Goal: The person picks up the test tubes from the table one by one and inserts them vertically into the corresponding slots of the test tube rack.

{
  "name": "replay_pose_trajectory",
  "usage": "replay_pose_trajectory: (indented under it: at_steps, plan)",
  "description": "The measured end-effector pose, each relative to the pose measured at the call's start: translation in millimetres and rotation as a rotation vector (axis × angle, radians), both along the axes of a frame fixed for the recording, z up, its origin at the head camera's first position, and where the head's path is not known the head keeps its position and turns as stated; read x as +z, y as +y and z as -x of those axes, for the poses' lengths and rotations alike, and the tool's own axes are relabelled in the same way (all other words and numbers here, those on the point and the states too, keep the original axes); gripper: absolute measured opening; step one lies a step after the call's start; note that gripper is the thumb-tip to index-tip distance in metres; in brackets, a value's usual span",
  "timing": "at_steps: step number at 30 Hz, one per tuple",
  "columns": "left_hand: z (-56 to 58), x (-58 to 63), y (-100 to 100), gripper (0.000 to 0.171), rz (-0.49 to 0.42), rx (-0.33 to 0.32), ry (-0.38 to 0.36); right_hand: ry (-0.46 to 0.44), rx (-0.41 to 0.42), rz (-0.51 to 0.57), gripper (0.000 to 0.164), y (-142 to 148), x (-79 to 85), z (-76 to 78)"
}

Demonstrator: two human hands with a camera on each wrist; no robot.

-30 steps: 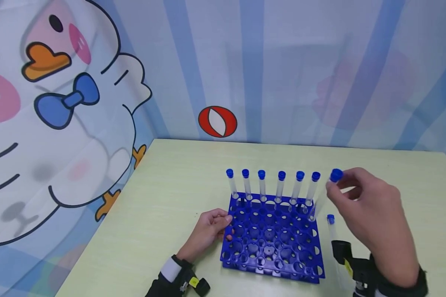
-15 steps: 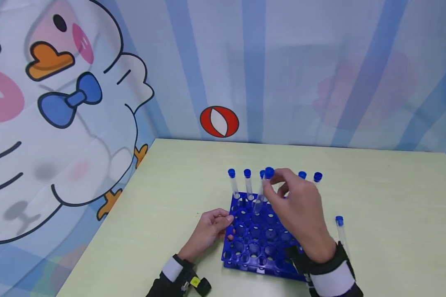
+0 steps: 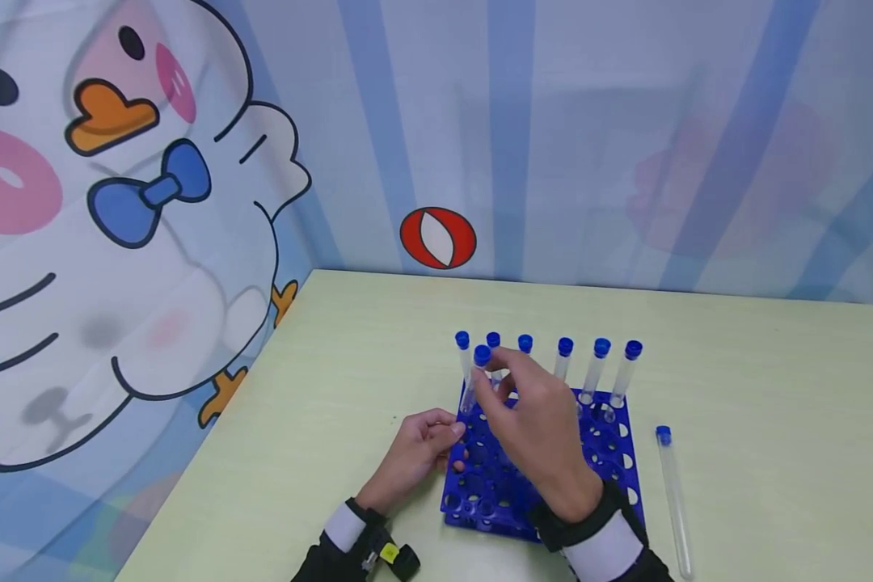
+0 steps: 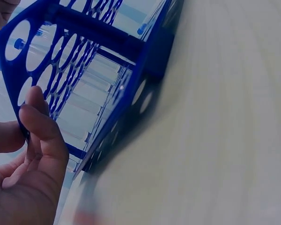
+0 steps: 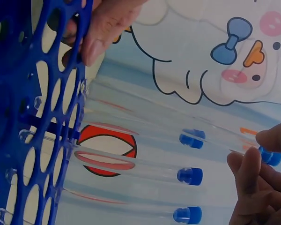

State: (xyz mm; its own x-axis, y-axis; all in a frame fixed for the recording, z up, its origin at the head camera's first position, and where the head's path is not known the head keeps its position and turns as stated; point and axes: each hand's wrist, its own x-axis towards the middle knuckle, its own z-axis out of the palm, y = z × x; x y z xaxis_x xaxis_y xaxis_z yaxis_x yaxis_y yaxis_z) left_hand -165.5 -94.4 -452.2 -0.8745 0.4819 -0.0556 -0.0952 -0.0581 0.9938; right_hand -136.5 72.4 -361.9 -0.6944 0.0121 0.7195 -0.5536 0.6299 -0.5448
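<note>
My right hand pinches a clear test tube just below its blue cap. In the head view the tube leans over the back left corner of the blue test tube rack. The right wrist view shows its rounded lower end right at the rack's top plate. My left hand grips the rack's left edge, with thumb and fingers on either side of the plate, as the left wrist view shows. Several blue-capped test tubes stand in the back row, some partly hidden behind my right hand.
Another capped test tube lies on the pale table to the right of the rack. Behind the table hangs a striped blue backdrop with cartoon figures. Wrist cameras and black straps sit on both forearms.
My right hand has carried the test tube leftward along the back row, from the rack's right end to its left corner. My left hand keeps its grip on the rack.
</note>
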Motion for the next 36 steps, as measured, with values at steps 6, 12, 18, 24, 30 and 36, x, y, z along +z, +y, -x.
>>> replay_pose_trajectory:
  at_steps: [6,12,18,24,30,36]
  plan:
    - [-1.4,4.8,0,0.027,0.022,-0.005,-0.011,-0.045,-0.054,-0.024,0.022,-7,-9.9,3.4]
    - [0.1,4.4,0,0.026,0.025,-0.014,-0.01,-0.146,-0.088,-0.051,0.02,-14,-15.9,6.1]
    - [4.6,-5.4,-1,0.024,0.007,-0.013,-0.011,-0.238,-0.101,-0.072,0.023,-19,-16.6,5.9]
    - [6.9,-16.3,-2,0.025,-0.004,0.009,0.007,-0.275,-0.087,-0.063,0.023,-19,-17.3,7.3]
    - [6.9,-17.5,-2,0.025,0.008,0.013,0.015,-0.303,-0.076,-0.044,0.021,-19,-18.5,8.7]
    - [7.0,-17.2,-3,0.026,0.002,0.008,0.008,-0.353,-0.085,-0.038,0.019,-19,-19.3,9.4]
